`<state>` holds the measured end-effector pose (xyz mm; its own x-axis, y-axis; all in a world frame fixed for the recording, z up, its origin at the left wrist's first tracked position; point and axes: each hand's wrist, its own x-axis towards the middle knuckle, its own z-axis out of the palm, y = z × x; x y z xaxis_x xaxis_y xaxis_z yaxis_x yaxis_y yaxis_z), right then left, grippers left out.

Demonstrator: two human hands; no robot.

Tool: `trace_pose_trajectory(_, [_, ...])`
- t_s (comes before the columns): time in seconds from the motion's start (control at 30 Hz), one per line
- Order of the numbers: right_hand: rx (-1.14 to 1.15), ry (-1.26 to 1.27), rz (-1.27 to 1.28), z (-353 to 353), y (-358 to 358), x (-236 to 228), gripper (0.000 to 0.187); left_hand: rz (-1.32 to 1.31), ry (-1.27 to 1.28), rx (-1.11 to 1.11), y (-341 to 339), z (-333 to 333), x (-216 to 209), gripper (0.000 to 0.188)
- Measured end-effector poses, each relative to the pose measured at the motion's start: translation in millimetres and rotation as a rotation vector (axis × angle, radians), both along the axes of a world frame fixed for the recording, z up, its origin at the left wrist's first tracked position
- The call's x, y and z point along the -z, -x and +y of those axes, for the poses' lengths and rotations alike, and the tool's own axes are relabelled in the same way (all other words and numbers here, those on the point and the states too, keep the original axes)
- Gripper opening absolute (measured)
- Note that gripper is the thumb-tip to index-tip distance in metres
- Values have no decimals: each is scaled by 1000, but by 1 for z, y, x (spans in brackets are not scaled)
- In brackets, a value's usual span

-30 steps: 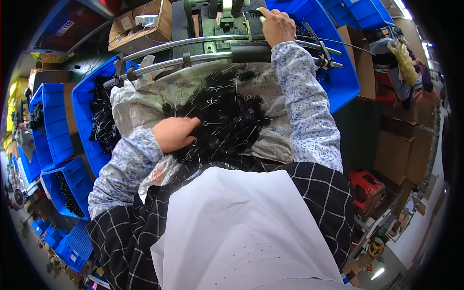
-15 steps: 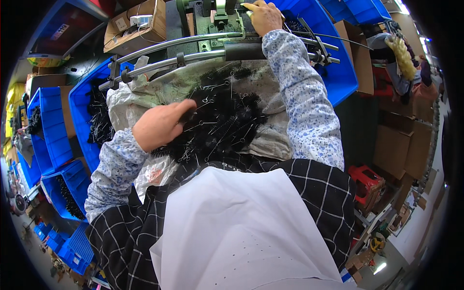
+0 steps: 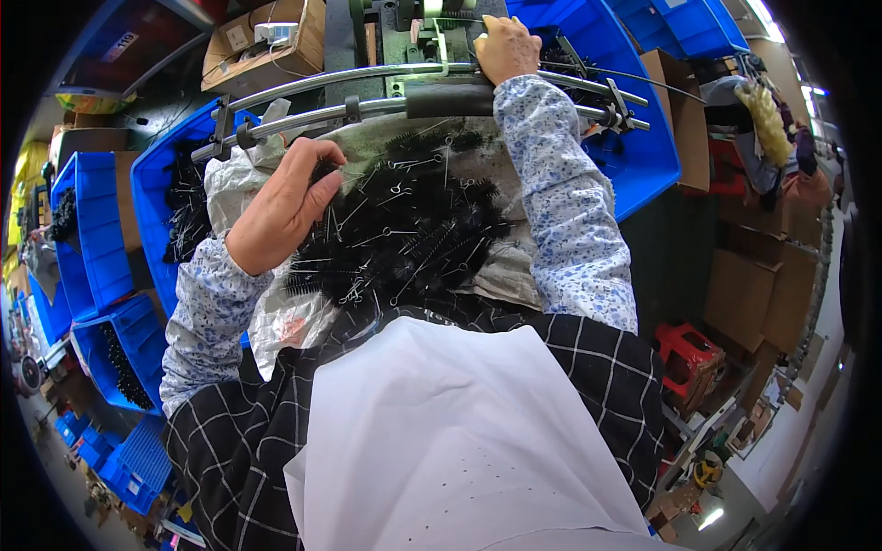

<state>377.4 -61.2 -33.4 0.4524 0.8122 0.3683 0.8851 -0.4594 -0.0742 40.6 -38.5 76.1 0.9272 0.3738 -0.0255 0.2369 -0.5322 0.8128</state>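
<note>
The head view, a wide fisheye, looked steeply down and forward at close range, from above and behind the left hand (image 3: 287,204) and the right hand (image 3: 508,50), its field reaching past both hands to blue bins (image 3: 645,176) on either side.

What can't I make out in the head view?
Head view:
Dark bristles at the left hand: mostly covered by it.
Anything in the right hand: hidden by its back.
Metal machine: top cut off by the upper edge.
Black wire brushes: lower ones buried under upper ones.

Red stool (image 3: 696,348), dark floor (image 3: 678,262) — bright light (image 3: 711,519)
</note>
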Motion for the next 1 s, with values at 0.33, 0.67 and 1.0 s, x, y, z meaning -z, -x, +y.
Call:
trace_pose_trajectory(0.33, [27,48,-50,19,36,-15,21,-5,-64,10,-17,0,-23,24])
trace_pose_trajectory(0.67, [11,142,79,-10,-29,-15,33,-198,89,-182,6,9,-12,23])
trace_pose_trajectory(1.0, [173,116,61,-43,-100,-58,33,-230,106,-60,-13,9,-8,17])
